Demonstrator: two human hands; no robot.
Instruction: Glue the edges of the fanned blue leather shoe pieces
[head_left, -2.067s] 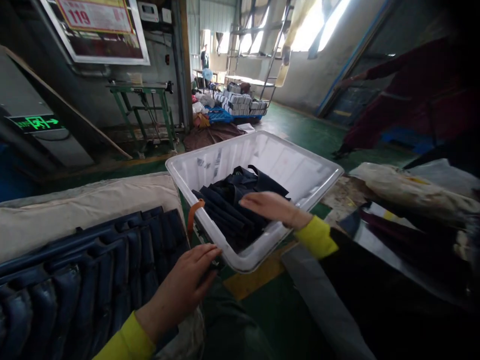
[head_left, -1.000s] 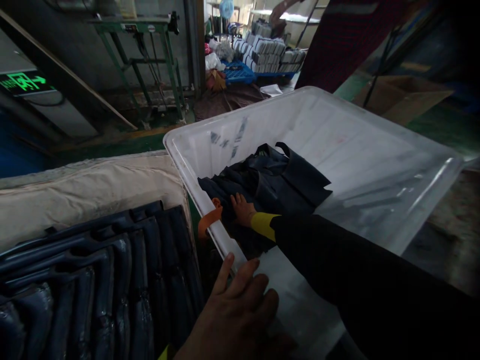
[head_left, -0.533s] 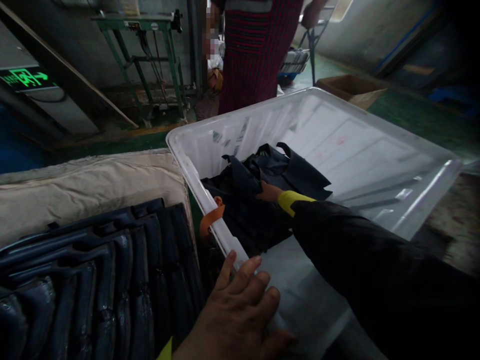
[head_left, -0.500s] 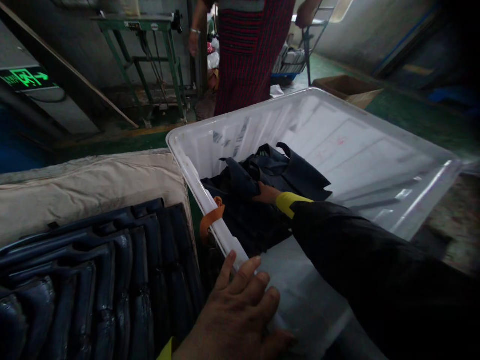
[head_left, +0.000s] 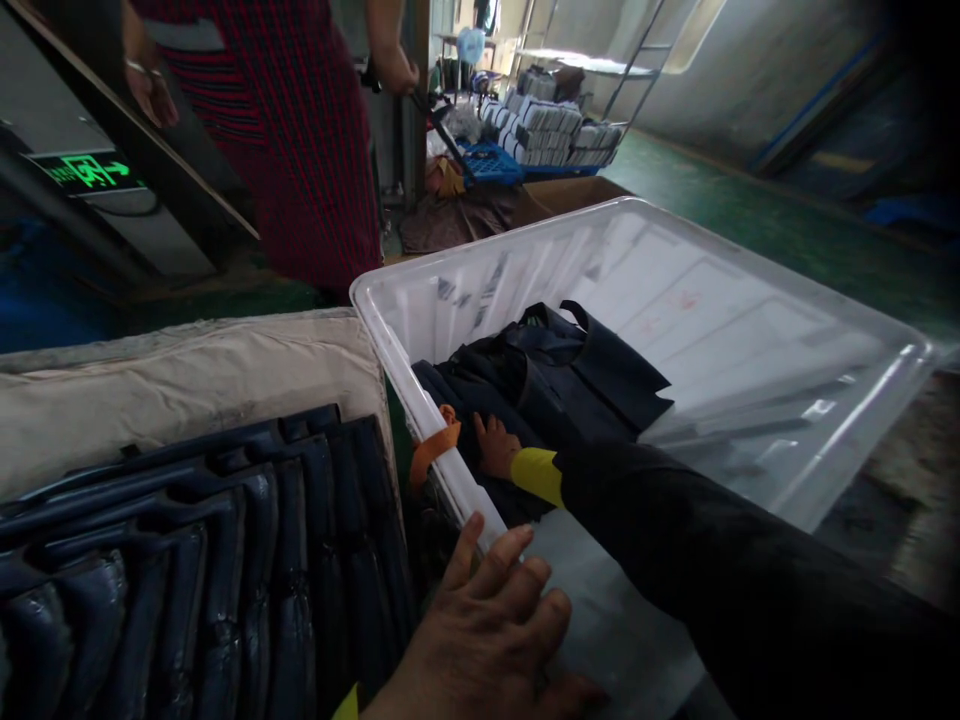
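Note:
Inside a translucent white bin point(head_left: 720, 290) lies a pile of dark navy pieces point(head_left: 585, 370) against its left end. My right hand point(head_left: 496, 447), in a black sleeve with a yellow cuff, reaches into the bin and rests on the pile with its fingers spread. Over the bin's near left rim lies my left hand point(head_left: 487, 620), fingers apart and holding nothing. An orange strap point(head_left: 435, 448) is tied around the rim between the two hands. To the left, a cloth-lined box point(head_left: 300, 360) holds rows of folded dark pieces point(head_left: 225, 540).
A person point(head_left: 300, 130) in a red and black striped garment stands beyond the box, one hand on a dark handle. Behind the bin are a cardboard box point(head_left: 562, 200) and stacked bundles point(head_left: 540, 130) on a blue pallet. A lit green exit sign point(head_left: 90, 172) is at left.
My right hand has moved left and nearer across the pile, its fingers now spread. The person has moved left, and the bundles behind show more. My left hand stays on the rim.

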